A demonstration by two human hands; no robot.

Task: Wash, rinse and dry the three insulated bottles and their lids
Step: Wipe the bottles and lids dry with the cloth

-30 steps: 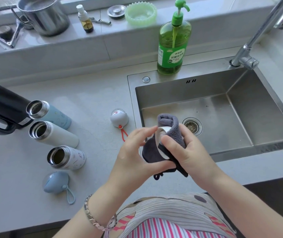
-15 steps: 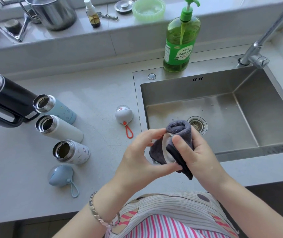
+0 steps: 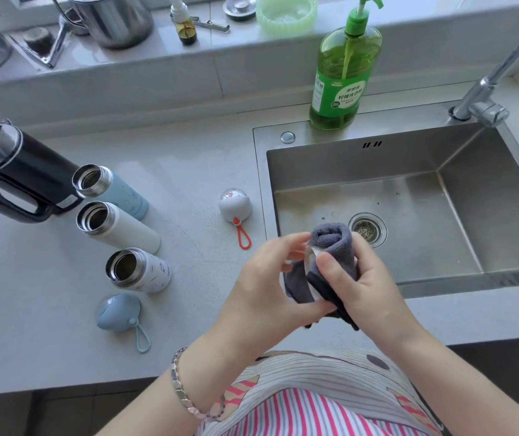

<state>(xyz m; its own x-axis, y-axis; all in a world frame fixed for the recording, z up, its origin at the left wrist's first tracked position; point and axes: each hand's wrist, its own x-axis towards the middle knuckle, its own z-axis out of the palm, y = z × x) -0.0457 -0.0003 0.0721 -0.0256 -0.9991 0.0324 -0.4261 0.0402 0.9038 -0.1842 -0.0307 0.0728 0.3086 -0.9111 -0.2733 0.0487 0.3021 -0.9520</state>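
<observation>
Three uncapped insulated bottles stand on the counter at the left: a light blue bottle (image 3: 116,190), a white bottle (image 3: 119,228) and a short patterned white bottle (image 3: 144,273). A blue lid (image 3: 119,313) with a loop lies in front of them, and a white lid (image 3: 234,204) with an orange loop lies near the sink. Over the sink's front edge my left hand (image 3: 267,291) holds a third lid (image 3: 310,256), mostly hidden by a dark grey cloth (image 3: 333,247). My right hand (image 3: 362,278) grips the cloth wrapped around that lid.
The steel sink (image 3: 503,196) has a strainer drain (image 3: 366,229) and a faucet (image 3: 484,102) at the back right. A green soap bottle (image 3: 343,77) stands behind it. A black kettle (image 3: 22,180) sits far left. A pot, small bottle and green dish stand on the ledge.
Both hands stay at the sink's front edge with the cloth around the lid; my fingers have shifted slightly on it. The camera has moved a little.
</observation>
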